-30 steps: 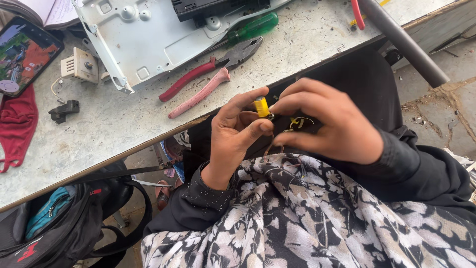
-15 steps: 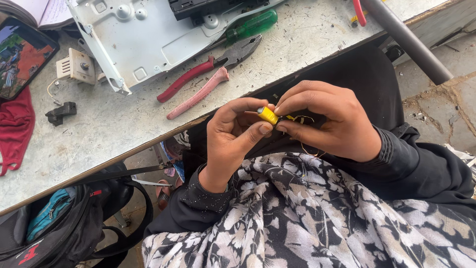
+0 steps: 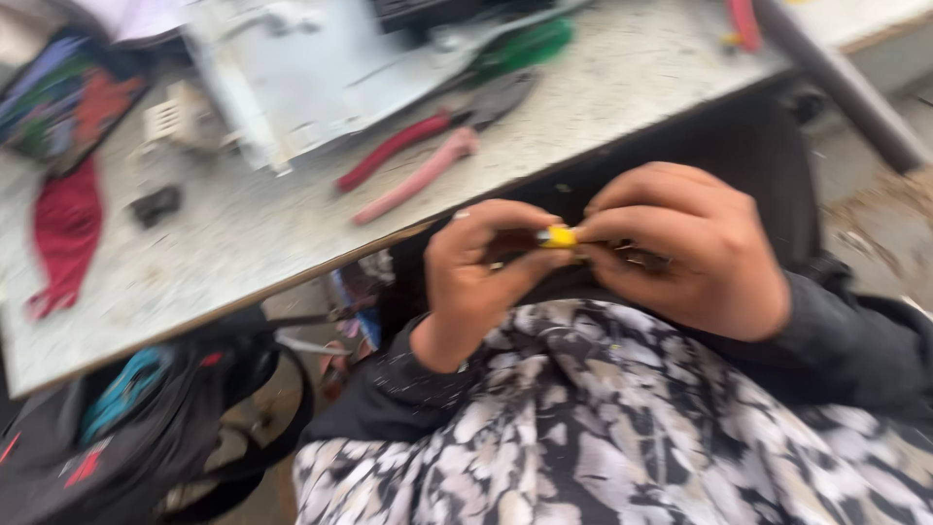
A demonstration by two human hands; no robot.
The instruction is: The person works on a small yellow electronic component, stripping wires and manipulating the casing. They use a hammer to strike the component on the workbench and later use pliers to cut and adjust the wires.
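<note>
both hands' fingers (image 3: 505, 262) still pinch yellow part (image 3: 557, 236) | part now level, lower

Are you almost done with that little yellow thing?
Can't tell how close. Done: nothing shows as finished. In hand: the left hand and right hand pinch the yellow part between their fingertips, over the lap. Left: the red pliers lie unused on the table, beside the grey metal case. The picture is blurred, so small details are lost.
</note>
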